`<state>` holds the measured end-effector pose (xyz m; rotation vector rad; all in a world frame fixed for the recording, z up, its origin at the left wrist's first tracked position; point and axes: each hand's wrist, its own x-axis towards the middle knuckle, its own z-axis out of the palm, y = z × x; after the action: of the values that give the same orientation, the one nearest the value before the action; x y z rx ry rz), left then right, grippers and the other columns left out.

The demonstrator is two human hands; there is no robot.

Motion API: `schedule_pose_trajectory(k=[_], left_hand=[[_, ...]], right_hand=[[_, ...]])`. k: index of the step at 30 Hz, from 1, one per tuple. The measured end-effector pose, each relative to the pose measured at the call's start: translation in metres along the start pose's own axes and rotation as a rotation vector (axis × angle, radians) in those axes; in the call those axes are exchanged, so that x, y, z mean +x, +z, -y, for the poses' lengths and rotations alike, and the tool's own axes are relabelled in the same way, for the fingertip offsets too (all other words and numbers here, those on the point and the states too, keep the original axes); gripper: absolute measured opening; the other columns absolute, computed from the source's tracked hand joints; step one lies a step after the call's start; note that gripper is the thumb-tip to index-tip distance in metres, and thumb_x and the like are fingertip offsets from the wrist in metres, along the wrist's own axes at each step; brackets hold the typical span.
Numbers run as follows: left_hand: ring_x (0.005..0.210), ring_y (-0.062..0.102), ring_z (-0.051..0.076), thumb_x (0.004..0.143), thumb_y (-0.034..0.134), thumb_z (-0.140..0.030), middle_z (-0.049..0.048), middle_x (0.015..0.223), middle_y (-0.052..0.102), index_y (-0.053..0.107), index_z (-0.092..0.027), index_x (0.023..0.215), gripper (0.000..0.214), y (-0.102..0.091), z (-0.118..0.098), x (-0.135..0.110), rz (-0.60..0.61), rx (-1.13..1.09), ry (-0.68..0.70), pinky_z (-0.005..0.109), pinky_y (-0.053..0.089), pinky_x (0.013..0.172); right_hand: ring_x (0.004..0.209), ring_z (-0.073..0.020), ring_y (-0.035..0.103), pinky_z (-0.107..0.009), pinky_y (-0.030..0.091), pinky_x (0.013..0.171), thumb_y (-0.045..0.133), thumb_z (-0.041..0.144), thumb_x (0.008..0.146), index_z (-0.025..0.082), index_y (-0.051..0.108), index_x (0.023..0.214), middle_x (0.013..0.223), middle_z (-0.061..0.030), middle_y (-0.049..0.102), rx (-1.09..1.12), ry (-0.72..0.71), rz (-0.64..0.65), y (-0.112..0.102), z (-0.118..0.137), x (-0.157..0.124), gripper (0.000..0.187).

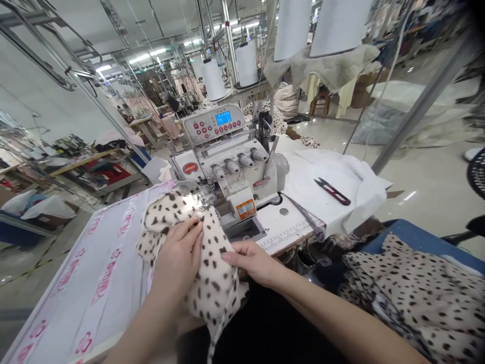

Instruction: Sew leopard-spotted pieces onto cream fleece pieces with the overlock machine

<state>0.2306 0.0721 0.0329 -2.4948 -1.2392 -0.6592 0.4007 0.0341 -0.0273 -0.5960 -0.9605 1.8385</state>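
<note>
The cloth (214, 260) looks light and floppy, best held by its edges. Left hand (178, 255) and right hand (255, 262) pinch it.

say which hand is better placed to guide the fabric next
Probably the left hand: it touches the spotted fabric near the lit needle area; the right hand holds it farther away.
</note>
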Motion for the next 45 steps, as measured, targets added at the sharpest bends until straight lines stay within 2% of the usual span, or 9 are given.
schedule_pose_trajectory(k=[15,18,24,26,29,32,36,40,45], left_hand=[[0.106,0.050,0.022,0.090,0.031,-0.032,0.0093,0.112,0.057,0.060,-0.013,0.099,0.035,0.005,0.050,0.047,0.257,-0.105,-0.045,0.039,0.040,0.094],[0.108,0.050,0.021,0.089,0.033,-0.031,0.0076,0.115,0.056,0.060,-0.016,0.097,0.032,-0.002,0.052,0.042,0.194,-0.219,-0.083,0.037,0.038,0.097],[0.119,0.038,0.029,0.078,0.053,-0.039,0.0135,0.126,0.040,0.038,-0.021,0.126,0.053,0.003,0.004,-0.067,-0.323,-0.331,-0.014,0.051,0.033,0.099],[0.120,0.035,0.033,0.068,0.066,-0.037,0.0162,0.125,0.037,0.030,-0.022,0.129,0.072,0.014,-0.009,-0.106,-0.276,-0.215,0.079,0.054,0.035,0.096],[0.121,0.033,0.035,0.069,0.065,-0.018,0.0170,0.122,0.040,0.043,-0.022,0.115,0.051,0.022,-0.016,-0.136,-0.205,-0.043,-0.035,0.055,0.036,0.093],[0.117,0.040,0.032,0.078,0.049,-0.013,0.0144,0.116,0.048,0.051,-0.021,0.097,0.021,0.007,-0.016,-0.137,-0.170,-0.129,-0.110,0.055,0.038,0.091],[0.085,0.057,0.019,0.081,0.037,-0.010,0.0072,0.087,0.060,0.052,-0.021,0.099,0.026,-0.030,-0.036,-0.124,-0.097,-0.281,0.172,0.034,0.049,0.076],[0.067,0.053,0.016,0.080,0.039,-0.006,0.0042,0.066,0.058,0.053,-0.015,0.090,0.020,-0.041,-0.063,-0.113,-0.028,-0.298,0.375,0.030,0.046,0.065],[0.089,0.053,0.021,0.076,0.051,-0.007,0.0103,0.093,0.058,0.050,-0.013,0.095,0.021,-0.027,-0.073,-0.114,-0.015,-0.367,0.191,0.038,0.044,0.079]], right_hand=[[0.054,-0.0082,0.048,-0.022,0.038,0.054,0.070,0.048,0.061,0.013,0.059,0.068,0.062,0.0029,0.056,-0.053,-0.112,-0.139,0.006,0.014,0.042,0.038],[0.068,-0.0113,0.055,-0.024,0.044,0.065,0.072,0.041,0.063,0.015,0.057,0.079,0.074,0.0010,0.060,-0.043,-0.179,-0.154,0.009,0.005,0.033,0.034],[0.067,-0.0131,0.058,-0.026,0.045,0.063,0.074,0.035,0.063,0.022,0.041,0.113,0.075,0.0026,0.060,-0.021,-0.083,-0.142,0.002,-0.036,-0.013,0.061],[0.068,-0.0133,0.057,-0.026,0.044,0.065,0.072,0.037,0.064,0.016,0.051,0.102,0.074,0.0007,0.060,-0.099,-0.043,-0.100,0.000,-0.047,-0.027,0.048],[0.070,-0.0148,0.054,-0.027,0.043,0.066,0.068,0.040,0.068,0.011,0.060,0.080,0.075,-0.0016,0.059,-0.262,-0.035,-0.082,-0.002,-0.055,-0.040,0.032],[0.075,-0.0165,0.053,-0.028,0.044,0.068,0.066,0.037,0.069,0.011,0.060,0.085,0.080,-0.0027,0.058,-0.365,-0.051,-0.117,0.000,-0.054,-0.046,0.031],[0.083,-0.0178,0.053,-0.030,0.045,0.074,0.066,0.034,0.070,0.014,0.057,0.099,0.090,-0.0037,0.059,-0.329,-0.062,-0.088,0.016,-0.046,-0.061,0.036],[0.084,-0.0165,0.054,-0.028,0.045,0.076,0.062,0.030,0.076,0.016,0.058,0.098,0.090,-0.0028,0.059,-0.286,-0.094,-0.025,0.037,-0.042,-0.084,0.027],[0.072,-0.0120,0.051,-0.024,0.044,0.068,0.057,0.023,0.078,0.016,0.057,0.091,0.077,0.0008,0.053,-0.363,-0.098,-0.086,0.044,-0.047,-0.104,0.015]])
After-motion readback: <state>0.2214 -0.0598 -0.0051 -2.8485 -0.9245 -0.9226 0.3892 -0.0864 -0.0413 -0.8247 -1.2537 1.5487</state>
